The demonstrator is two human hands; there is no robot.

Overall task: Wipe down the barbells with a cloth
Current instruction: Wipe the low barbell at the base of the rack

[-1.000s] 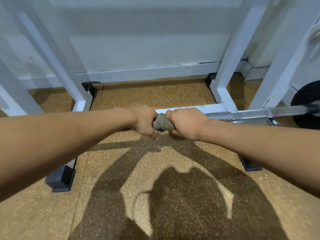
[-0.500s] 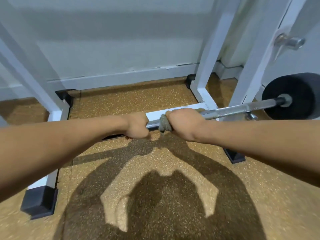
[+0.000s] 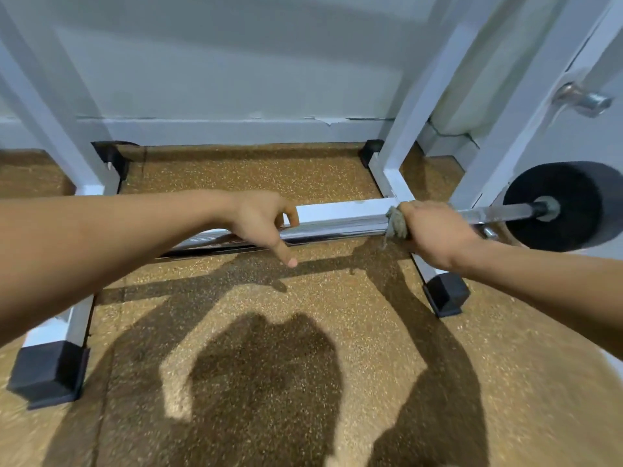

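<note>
Frayed grey cloth [image 3: 397, 224] in right hand [image 3: 435, 232] around smooth chrome barbell [image 3: 337, 229]

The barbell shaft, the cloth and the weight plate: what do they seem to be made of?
Barbell shaft: apparently chromed steel, with mirror-like streaked reflections. Cloth: soft woven fabric, grey-green, bunched and frayed. Weight plate: matte black, no shine, perhaps rubber-coated; uncertain.

My right hand [image 3: 435, 230] covers most of the cloth [image 3: 396, 224]; only a frayed grey edge shows. My left forearm hides the barbell [image 3: 337, 229] leftward, its left end unseen. The black weight plate [image 3: 573, 203] is cut by the right edge. Rack uprights [image 3: 421, 96] run off the top. Steel peg [image 3: 585, 101] blurred.
</note>
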